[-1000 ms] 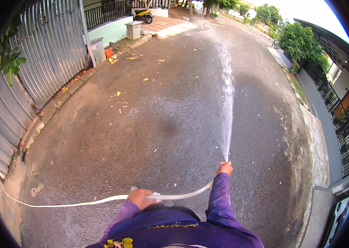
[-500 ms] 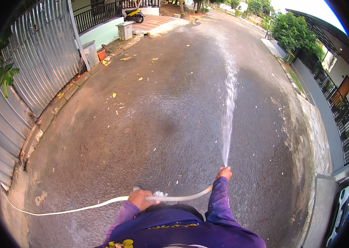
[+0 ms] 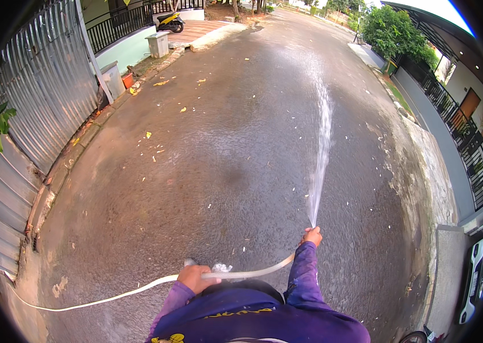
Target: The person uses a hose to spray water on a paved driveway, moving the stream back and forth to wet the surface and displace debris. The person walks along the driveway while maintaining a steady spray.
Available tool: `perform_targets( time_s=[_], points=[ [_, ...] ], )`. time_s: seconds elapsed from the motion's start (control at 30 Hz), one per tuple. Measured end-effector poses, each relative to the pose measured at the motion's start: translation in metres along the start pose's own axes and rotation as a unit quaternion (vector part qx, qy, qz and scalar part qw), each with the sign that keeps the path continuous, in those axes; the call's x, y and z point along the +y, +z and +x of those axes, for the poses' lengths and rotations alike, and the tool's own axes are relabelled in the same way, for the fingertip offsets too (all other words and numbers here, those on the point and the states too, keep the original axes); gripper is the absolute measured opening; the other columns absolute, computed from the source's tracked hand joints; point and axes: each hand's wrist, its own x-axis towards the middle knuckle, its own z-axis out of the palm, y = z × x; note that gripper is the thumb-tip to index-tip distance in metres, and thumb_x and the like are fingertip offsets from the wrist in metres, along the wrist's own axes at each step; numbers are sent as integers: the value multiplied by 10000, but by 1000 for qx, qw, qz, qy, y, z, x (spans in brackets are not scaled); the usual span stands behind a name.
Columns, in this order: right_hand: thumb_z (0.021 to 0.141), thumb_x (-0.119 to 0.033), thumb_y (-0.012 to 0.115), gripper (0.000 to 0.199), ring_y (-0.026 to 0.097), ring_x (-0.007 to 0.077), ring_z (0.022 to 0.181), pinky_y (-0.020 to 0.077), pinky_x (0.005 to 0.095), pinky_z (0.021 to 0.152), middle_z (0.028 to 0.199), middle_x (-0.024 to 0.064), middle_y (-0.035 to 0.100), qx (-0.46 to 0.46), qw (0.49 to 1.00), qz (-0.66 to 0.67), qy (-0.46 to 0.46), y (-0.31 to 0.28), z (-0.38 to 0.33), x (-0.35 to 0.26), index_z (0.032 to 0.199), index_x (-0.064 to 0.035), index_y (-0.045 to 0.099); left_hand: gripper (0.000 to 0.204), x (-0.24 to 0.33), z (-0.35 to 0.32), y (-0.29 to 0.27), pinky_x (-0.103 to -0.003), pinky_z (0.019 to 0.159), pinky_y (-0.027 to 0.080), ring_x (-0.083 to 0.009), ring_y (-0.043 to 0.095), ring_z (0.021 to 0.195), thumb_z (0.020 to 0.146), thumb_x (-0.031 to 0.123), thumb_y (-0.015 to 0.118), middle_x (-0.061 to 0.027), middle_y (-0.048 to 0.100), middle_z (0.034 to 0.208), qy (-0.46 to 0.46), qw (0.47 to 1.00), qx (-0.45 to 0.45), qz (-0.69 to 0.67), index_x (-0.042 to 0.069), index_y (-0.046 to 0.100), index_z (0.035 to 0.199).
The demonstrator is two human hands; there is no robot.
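A pale, whitish hose runs across in front of my body, from the lower left over to my right side. My left hand is closed around its middle part, close to my waist. Held farther forward, my right hand grips the hose near its outlet, which the fingers hide. From there a jet of water shoots forward along the road and breaks into spray in the distance. Beside my left hand shows a small crumpled whitish thing whose kind I cannot make out.
Wet asphalt with scattered yellow leaves stretches ahead. A corrugated metal fence lines the left, with a parked yellow scooter beyond. Along the right are a concrete edge, a black railing, a bush and a white car.
The view has turned slightly right, bringing more of the car and a wheel at the lower right into sight. The water jet now bows a little rightward. Both hands keep their grip.
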Motion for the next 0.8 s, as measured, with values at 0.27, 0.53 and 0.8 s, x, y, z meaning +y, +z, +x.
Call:
perform_targets(
  time_s=[0.27, 0.53, 0.8],
  points=[
    [885, -351, 397, 425, 396, 222, 345, 300, 392, 352, 472, 71, 426, -45, 996, 31, 67, -15, -32, -10, 670, -39, 589, 503, -12, -2, 3, -455, 684, 523, -369, 687, 727, 744, 578, 787, -172, 681, 721, 7, 1000, 4, 7, 85, 737, 834],
    [879, -355, 418, 470, 474, 253, 390, 356, 408, 394, 477, 90, 477, -13, 993, -11, 114, -37, -35, 12, 632, -14, 626, 497, -11, -3, 2, -426, 667, 527, -348, 693, 702, 726, 566, 808, -157, 674, 688, -3, 1000, -8, 10, 84, 744, 830],
    [897, -368, 399, 405, 378, 204, 335, 279, 382, 337, 467, 67, 410, 38, 999, 17, 31, -47, -19, 30, 699, -63, 577, 493, -9, 2, -2, -403, 667, 522, -307, 696, 685, 723, 551, 816, -145, 681, 689, -10, 999, -40, 8, 79, 747, 848]
  ],
)
